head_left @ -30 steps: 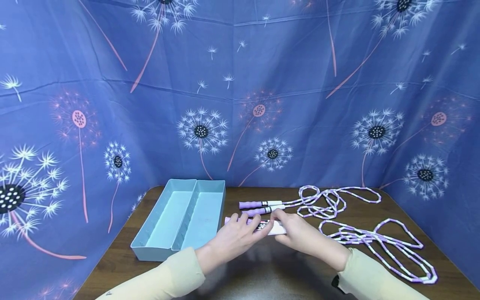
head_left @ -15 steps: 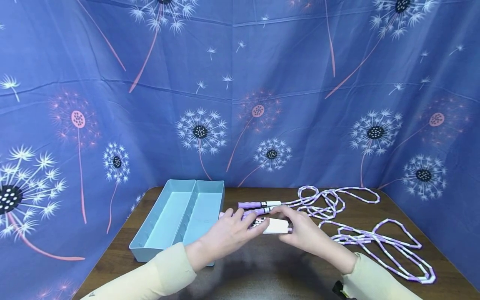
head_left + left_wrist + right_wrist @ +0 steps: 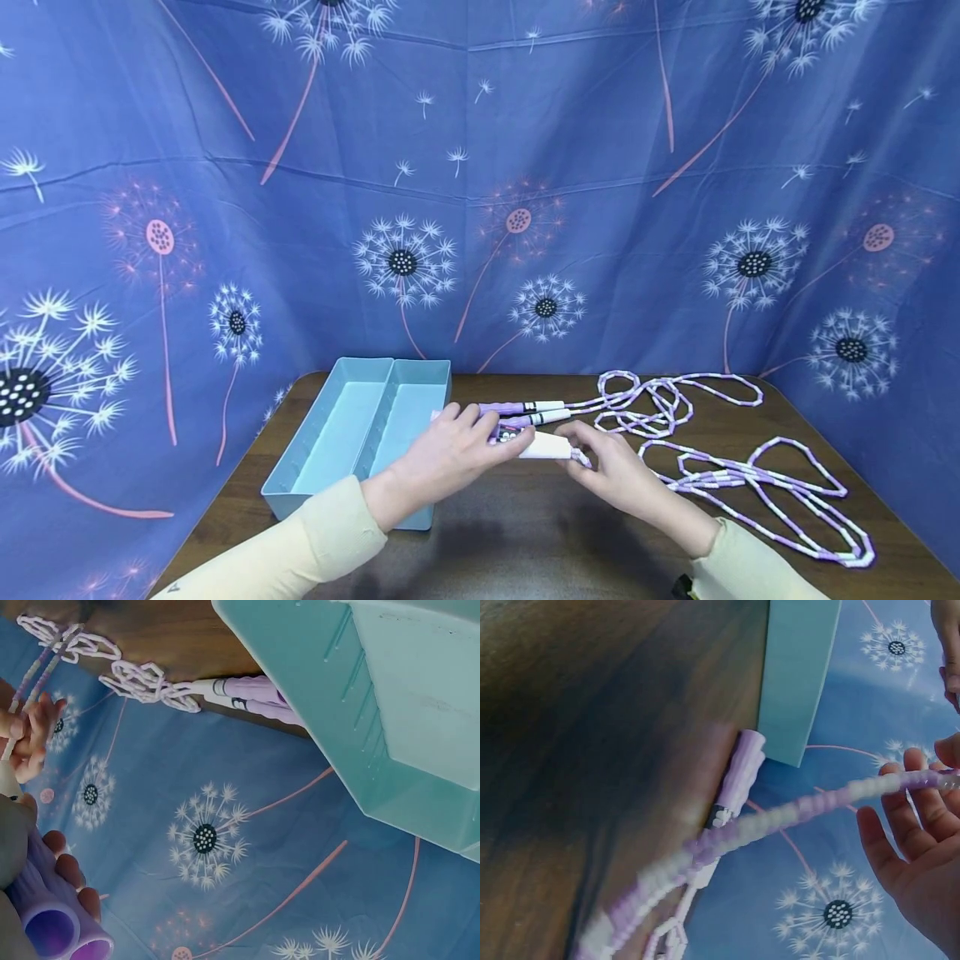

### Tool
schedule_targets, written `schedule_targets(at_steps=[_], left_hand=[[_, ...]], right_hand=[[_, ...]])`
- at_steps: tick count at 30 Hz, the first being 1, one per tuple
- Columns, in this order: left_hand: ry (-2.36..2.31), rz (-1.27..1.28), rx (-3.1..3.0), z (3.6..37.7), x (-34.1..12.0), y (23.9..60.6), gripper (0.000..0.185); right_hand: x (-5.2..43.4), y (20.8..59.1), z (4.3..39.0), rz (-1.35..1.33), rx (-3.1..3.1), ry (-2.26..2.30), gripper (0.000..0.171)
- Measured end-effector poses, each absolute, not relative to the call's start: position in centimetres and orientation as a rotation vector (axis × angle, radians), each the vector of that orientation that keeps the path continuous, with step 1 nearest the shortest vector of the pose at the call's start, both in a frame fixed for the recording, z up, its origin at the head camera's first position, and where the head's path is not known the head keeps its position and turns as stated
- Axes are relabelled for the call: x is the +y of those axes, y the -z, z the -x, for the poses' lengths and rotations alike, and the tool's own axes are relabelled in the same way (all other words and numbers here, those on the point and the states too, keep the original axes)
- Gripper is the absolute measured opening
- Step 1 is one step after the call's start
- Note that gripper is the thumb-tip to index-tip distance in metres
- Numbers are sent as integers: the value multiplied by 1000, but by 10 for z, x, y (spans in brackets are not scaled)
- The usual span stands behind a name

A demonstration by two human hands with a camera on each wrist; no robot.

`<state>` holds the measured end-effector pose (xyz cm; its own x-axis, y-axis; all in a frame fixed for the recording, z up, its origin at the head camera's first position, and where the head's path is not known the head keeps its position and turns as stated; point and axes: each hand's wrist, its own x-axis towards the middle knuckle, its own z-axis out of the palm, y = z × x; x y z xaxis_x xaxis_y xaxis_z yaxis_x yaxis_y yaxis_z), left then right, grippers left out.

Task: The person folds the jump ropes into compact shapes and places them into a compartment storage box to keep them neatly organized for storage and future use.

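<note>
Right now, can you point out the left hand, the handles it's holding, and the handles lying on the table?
Left hand (image 3: 450,454): head view, back of the hand.
Held handles (image 3: 49,883): left wrist view, purple grip.
Table handles (image 3: 259,690): left wrist view, purple grip of one.

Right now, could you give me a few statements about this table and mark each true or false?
1. The left hand grips purple handles. True.
2. Light blue compartments stand right of every rope. False: the light blue compartments stand left of the ropes.
3. Two other purple handles lie on the table. True.
4. The cloth backdrop is plain red. False: the cloth backdrop is blue, with dandelion prints.
5. The rope at the right hand has purple and white beads. True.
</note>
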<state>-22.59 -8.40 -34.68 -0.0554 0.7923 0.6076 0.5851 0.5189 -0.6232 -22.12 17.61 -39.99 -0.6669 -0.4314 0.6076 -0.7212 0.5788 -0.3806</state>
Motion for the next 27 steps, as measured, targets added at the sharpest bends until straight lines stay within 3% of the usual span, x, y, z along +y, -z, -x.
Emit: schedule_targets(at_steps=[7,27], left_hand=[[-279,1143,-1802,231,-87,349,39],[-309,944,-1807,257,-103,324,52]], right_hand=[[183,415,224,-928,-2367,-928,19],[209,444,229,-807,-2401,-1009,25]])
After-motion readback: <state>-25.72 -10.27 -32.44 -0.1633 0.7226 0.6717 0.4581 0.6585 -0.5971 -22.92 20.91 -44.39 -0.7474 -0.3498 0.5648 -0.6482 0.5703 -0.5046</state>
